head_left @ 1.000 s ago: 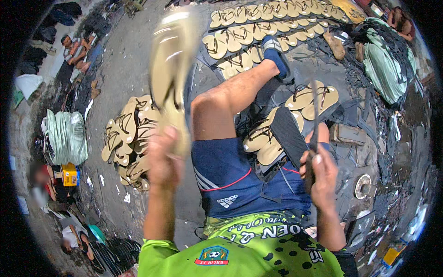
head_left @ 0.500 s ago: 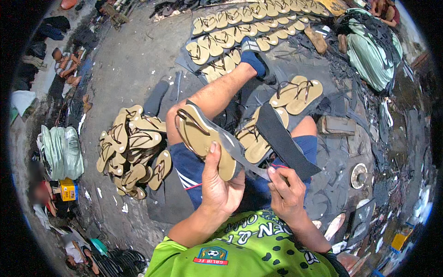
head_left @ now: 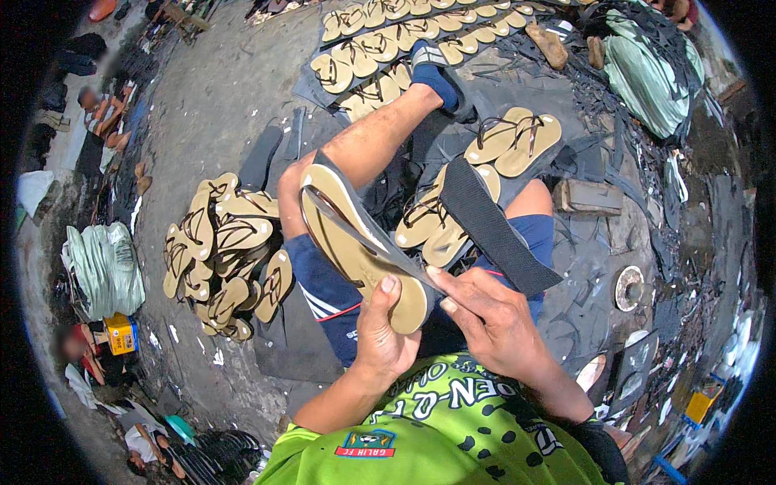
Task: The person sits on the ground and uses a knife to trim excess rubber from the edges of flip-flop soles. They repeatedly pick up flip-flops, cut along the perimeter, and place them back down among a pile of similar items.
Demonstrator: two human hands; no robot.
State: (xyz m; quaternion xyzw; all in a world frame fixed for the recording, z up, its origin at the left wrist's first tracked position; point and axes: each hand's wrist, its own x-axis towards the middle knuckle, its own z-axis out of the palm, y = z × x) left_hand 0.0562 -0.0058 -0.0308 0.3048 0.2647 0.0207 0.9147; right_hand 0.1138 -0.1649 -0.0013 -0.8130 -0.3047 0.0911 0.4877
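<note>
- Sandal (head_left: 356,246): held tilted above the blue shorts (head_left: 311,271).
- Right hand (head_left: 493,319): fingers touching the heel side; pinch unclear.
- Left hand (head_left: 384,335): grip closed around the heel.
- Dark rim (head_left: 408,263): apparently being worked; continuing calls for a steady left grip.

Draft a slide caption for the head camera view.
Left fingers hold a dark-strapped tan flip-flop, right fingers at its edge; a heap of similar flip-flops lies to the left.
</note>
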